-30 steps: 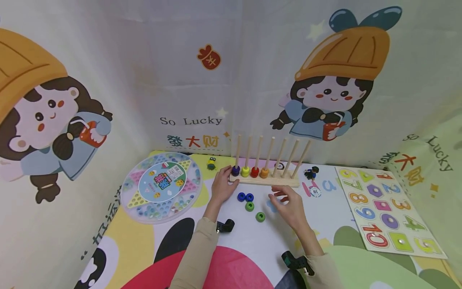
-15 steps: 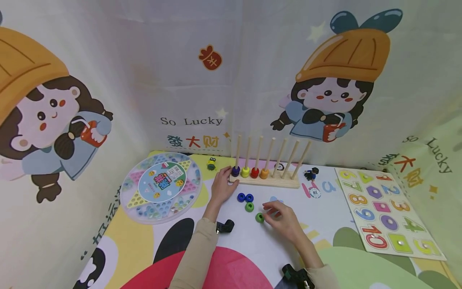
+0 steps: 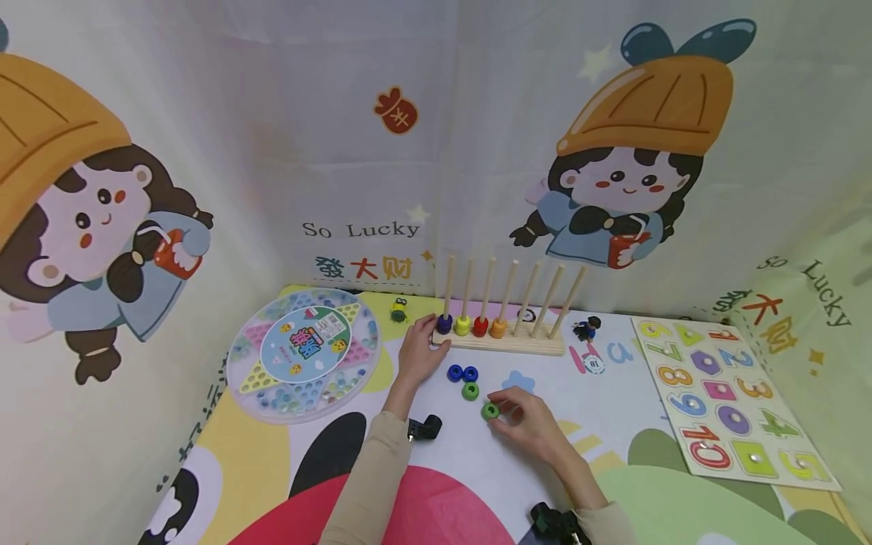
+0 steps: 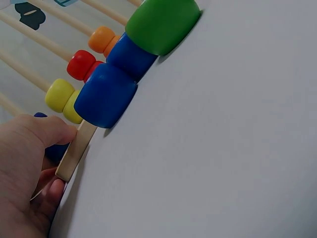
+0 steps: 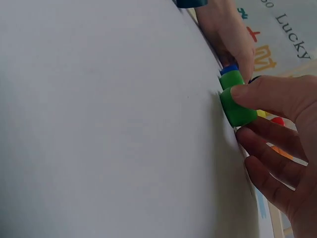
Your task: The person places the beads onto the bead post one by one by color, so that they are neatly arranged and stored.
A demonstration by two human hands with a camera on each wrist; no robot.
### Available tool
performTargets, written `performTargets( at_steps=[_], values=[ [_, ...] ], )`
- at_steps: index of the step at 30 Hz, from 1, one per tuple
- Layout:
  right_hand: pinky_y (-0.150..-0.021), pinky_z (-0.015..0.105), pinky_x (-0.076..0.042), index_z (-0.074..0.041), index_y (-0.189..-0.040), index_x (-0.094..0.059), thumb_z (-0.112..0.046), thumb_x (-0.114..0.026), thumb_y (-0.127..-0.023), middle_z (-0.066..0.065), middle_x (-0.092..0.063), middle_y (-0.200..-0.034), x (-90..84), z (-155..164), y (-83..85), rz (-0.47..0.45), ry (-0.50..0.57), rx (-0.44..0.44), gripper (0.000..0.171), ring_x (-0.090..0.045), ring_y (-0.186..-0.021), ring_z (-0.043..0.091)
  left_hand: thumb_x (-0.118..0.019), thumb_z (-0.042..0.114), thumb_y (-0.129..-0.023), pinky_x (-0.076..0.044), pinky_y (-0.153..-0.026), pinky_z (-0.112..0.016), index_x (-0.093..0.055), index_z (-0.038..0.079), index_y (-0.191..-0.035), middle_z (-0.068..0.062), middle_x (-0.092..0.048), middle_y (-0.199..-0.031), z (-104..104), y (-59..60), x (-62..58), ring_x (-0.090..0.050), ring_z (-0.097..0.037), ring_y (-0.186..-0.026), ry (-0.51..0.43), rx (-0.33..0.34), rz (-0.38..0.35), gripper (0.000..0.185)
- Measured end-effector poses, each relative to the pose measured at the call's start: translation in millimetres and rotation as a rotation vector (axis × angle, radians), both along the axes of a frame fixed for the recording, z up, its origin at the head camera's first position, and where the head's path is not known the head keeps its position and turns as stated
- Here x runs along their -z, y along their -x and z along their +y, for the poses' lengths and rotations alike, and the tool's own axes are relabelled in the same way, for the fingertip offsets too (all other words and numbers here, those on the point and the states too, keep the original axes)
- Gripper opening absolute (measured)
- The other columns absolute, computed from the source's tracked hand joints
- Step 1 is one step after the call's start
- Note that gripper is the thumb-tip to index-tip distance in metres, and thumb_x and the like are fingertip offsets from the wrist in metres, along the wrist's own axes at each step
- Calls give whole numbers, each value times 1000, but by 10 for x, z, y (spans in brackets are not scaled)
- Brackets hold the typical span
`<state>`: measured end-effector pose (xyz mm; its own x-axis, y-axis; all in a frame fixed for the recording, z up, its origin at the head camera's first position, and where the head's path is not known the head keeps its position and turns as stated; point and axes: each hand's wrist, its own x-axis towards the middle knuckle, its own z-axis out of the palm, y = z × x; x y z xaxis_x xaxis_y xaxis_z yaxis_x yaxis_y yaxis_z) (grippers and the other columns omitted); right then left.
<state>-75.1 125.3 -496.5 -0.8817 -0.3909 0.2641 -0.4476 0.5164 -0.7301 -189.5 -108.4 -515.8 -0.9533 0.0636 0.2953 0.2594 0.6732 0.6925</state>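
Right hand (image 3: 527, 425) had a green bead (image 3: 490, 412), left hand (image 3: 418, 357) had the peg rack (image 3: 500, 343)

On my head feed the green bead sat just right of centre in the lower half of the frame. The right hand pinched it between thumb and forefinger, closed to about the bead's width, with the other fingers loosely bent and apart from it. My right wrist feed put that pinch right of centre, the thumb lying across the bead. I couldn't tell whether the bead had left the tabletop (image 3: 470, 450).

The left hand gripped the left end of the rack; in the left wrist feed's lower left, the thumb lay on the wooden base and fingers curled round its end. Dark blue, yellow, red and orange beads sat low on the rack's four leftmost pegs.

Near the middle of the head view, between the hands, I saw a second green bead (image 3: 470, 393) and, just above it, two blue beads (image 3: 455, 376) side by side. A round game board (image 3: 303, 356) lay at left, a number board (image 3: 701, 383) at lower right.
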Motion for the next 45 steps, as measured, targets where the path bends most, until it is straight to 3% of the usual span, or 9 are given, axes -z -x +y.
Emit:
performTargets(
  at_steps=[4,12,19,33,45],
  values=[
    [-66,26,-54,-4,-108,-71,-3,-81,-77,3,-70,-94,2,5,13,-6,0,7,32,-65,-80,17,-71,26,-88,-46,-94,-44,-56,-1,-137,-12,-50,-143,-2,20,-3,-50,-30,-123,5,2,-61,58],
    [-68,27,-55,-2,-108,-71,-1,-81,-75,3,-70,-97,-16,20,95,34,27,60,35,-66,-82,19,-71,26,-88,-45,-96,-45,-56,-2,-136,-12,-51,-143,0,21,-9,-50,-30,-124,5,-2,-56,58],
    [-70,32,-57,0,-108,-70,4,-81,-75,6,-71,-99,-46,41,211,44,119,157,35,-68,-84,25,-72,25,-88,-46,-94,-44,-56,-2,-136,-12,-51,-143,11,23,-9,-50,-29,-123,3,-1,-57,57],
    [-74,49,-57,5,-106,-70,5,-77,-79,18,-70,-103,-317,13,567,93,238,310,28,-70,-87,36,-72,25,-88,-47,-89,-43,-57,-2,-136,-12,-51,-143,1,35,13,-52,-29,-117,9,1,-50,57],
    [-75,55,-56,4,-109,-69,1,-76,-82,22,-68,-105,-564,-30,749,139,221,348,28,-68,-90,39,-72,26,-88,-45,-97,-44,-56,-1,-136,-11,-50,-144,-7,42,9,-50,-30,-124,14,1,-64,57]
  ],
)
